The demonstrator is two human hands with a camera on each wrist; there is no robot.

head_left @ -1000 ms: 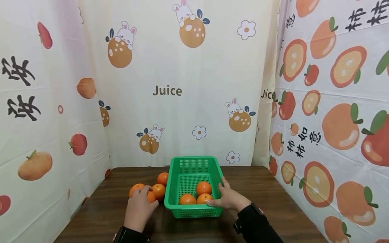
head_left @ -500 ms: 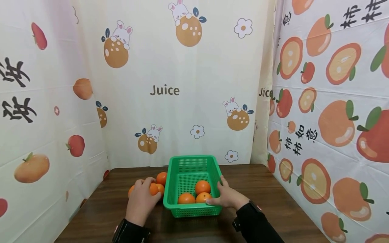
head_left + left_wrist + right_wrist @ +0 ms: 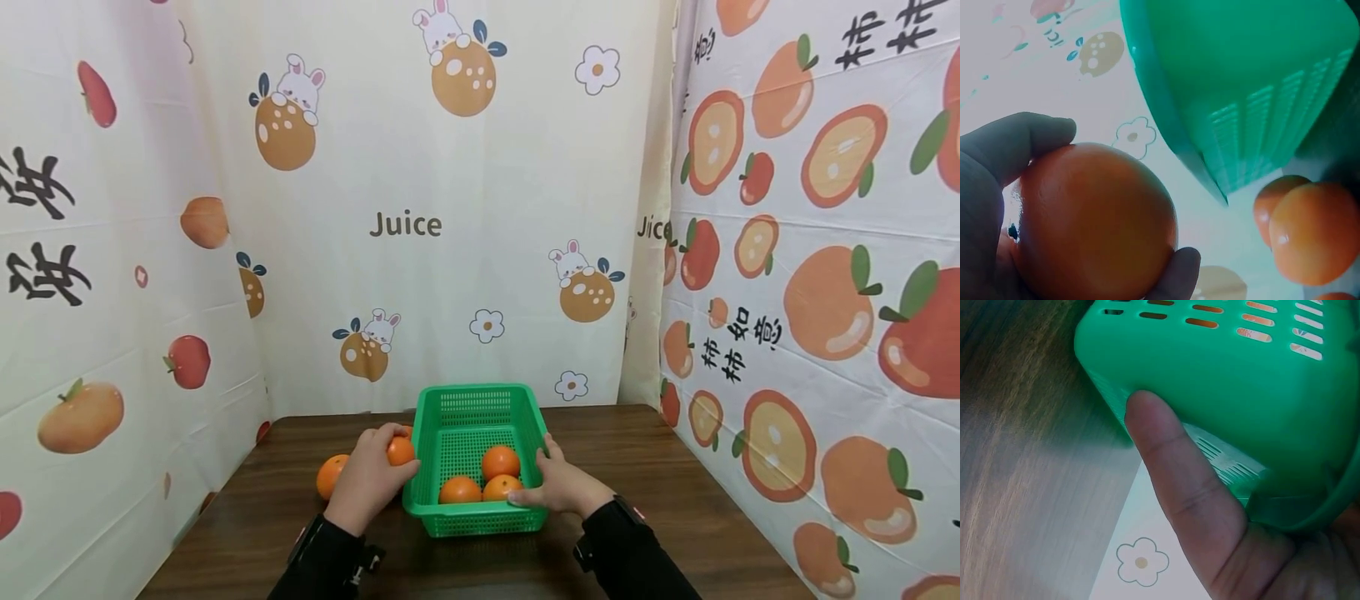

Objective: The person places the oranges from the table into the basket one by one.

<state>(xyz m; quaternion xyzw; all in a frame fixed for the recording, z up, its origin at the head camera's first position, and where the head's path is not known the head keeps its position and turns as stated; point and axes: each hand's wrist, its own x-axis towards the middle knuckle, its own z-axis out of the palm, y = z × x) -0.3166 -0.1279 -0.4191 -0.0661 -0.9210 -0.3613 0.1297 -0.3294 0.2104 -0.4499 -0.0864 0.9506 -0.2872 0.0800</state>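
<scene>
My left hand point(image 3: 369, 477) holds an orange point(image 3: 401, 451) above the table, beside the left rim of a green plastic basket point(image 3: 483, 524). In the left wrist view the held orange point(image 3: 1097, 219) sits between thumb and fingers, apart from the basket wall point(image 3: 1260, 131). My right hand point(image 3: 567, 487) grips the basket's right side near the front corner. A straight finger point(image 3: 1179, 469) of it presses the outer wall in the right wrist view, while its other fingers are mostly hidden there. Three oranges lie inside the basket toward the front, one of them the rear orange point(image 3: 501, 462).
Left of my left hand, another orange point(image 3: 332, 477) rests on the dark wooden table point(image 3: 645, 467). Behind that hand an orange peeks out, mostly covered. Loose oranges point(image 3: 1316, 234) also show below the basket in the left wrist view. Printed cloth point(image 3: 480, 275) encloses the table's back and sides.
My left hand has picked up an orange from the group on the left and carried it rightward to the basket's rim. The right hand and basket stay in place.
</scene>
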